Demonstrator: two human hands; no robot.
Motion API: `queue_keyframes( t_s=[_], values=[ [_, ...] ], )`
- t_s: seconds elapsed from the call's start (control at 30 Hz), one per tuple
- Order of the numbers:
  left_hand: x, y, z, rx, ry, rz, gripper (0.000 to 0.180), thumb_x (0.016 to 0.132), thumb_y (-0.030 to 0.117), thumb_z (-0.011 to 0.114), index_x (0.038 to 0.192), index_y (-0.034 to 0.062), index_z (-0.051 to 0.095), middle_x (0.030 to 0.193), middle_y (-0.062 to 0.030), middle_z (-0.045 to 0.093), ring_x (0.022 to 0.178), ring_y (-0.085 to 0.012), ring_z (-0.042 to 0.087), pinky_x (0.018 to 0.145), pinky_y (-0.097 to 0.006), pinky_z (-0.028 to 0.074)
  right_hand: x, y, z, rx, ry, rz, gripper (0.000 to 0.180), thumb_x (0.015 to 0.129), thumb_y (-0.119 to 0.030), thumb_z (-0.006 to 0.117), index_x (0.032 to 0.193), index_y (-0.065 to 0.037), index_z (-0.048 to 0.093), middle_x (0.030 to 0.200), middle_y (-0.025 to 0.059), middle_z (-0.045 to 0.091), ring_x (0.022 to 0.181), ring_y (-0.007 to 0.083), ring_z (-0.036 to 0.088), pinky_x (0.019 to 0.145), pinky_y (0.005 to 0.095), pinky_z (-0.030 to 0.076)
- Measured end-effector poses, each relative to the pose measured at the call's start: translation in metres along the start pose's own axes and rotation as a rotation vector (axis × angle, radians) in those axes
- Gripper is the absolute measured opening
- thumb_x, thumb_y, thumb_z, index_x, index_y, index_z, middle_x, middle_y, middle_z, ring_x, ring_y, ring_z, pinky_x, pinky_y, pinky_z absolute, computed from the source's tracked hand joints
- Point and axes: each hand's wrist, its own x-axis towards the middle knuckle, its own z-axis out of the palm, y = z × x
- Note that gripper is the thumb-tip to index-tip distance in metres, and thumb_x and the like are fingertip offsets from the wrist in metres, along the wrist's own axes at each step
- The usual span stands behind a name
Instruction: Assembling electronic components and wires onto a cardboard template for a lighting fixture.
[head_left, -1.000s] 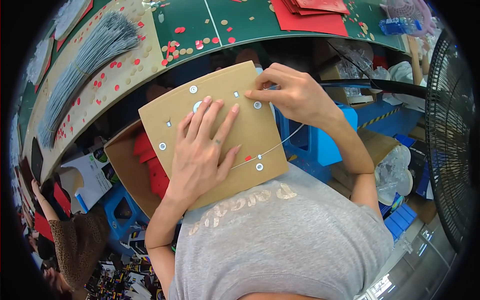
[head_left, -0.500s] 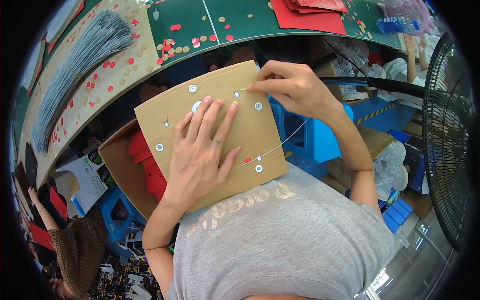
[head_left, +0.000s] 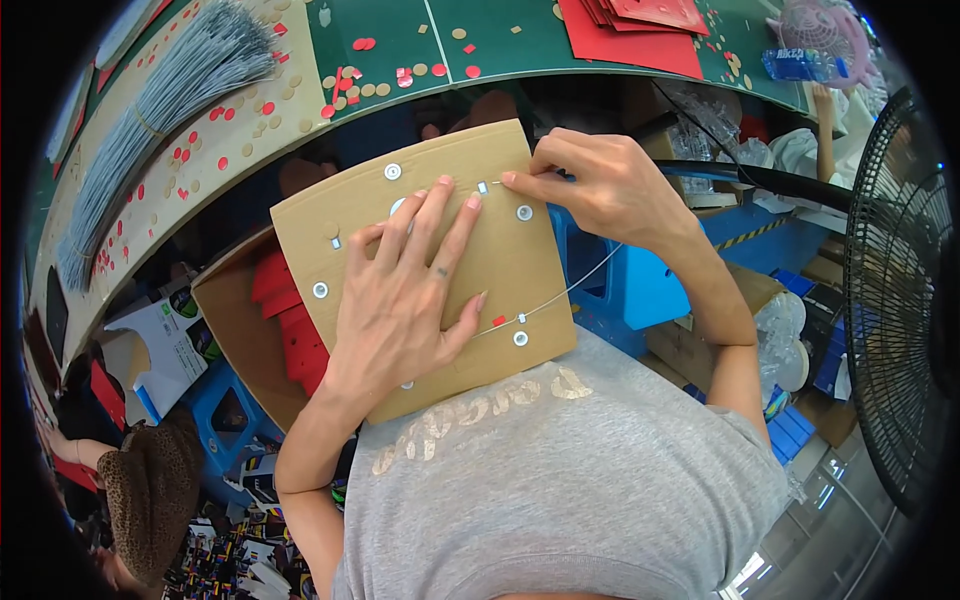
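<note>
A brown cardboard panel (head_left: 400,250) rests tilted against my lap and shirt, with several round white-metal rings and small slots in it. My left hand (head_left: 405,275) lies flat across its middle, fingers spread, partly covering a ring. At the panel's upper right, my right hand (head_left: 590,180) pinches a thin pale wire just beside a small slot (head_left: 482,188). Lower on the panel, a thin pale wire (head_left: 570,288) runs from under my left hand past another slot and a small red piece (head_left: 499,321), then over the right edge. Whether both are one wire cannot be seen.
Beyond the panel stands a green table (head_left: 545,50) with a bundle of grey wires (head_left: 165,125), red sheets (head_left: 640,35) and scattered discs. A cardboard box with red pieces (head_left: 290,330) is at left. Right are a blue stool (head_left: 645,285) and a black fan (head_left: 890,300). Another person's sleeve (head_left: 150,500) shows lower left.
My right hand has shifted slightly right, still pinching the thin wire by the upper slot. My left hand stays flat on the panel. The other person's arm at lower left has moved.
</note>
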Motion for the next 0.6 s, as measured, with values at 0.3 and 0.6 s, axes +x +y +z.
queue_keyframes(
  t_s=[0.3, 0.6],
  values=[
    [0.002, 0.001, 0.003, 0.006, 0.021, 0.018, 0.08, 0.079, 0.036, 0.072, 0.15, 0.0077, 0.049, 0.155, -0.0148, 0.042, 0.136, -0.0284, 0.043, 0.104, -0.044, 0.036, 0.007, -0.001, 0.002, -0.109, 0.03, -0.176, 0.036, 0.073, -0.007, 0.071, 0.109, -0.006, 0.075, 0.085, 0.0014, 0.062, 0.076, 0.0154, 0.065, 0.06, 0.0293, 0.054],
    [0.003, 0.0, 0.002, -0.002, 0.011, 0.026, 0.08, 0.079, 0.037, 0.071, 0.15, 0.0066, 0.049, 0.154, -0.0146, 0.042, 0.136, -0.0284, 0.042, 0.104, -0.044, 0.035, -0.001, 0.014, 0.013, 0.054, 0.122, -0.137, 0.028, 0.07, -0.005, 0.073, 0.098, -0.006, 0.077, 0.088, 0.0028, 0.067, 0.083, 0.0187, 0.069, 0.058, 0.0301, 0.058]
  ],
)
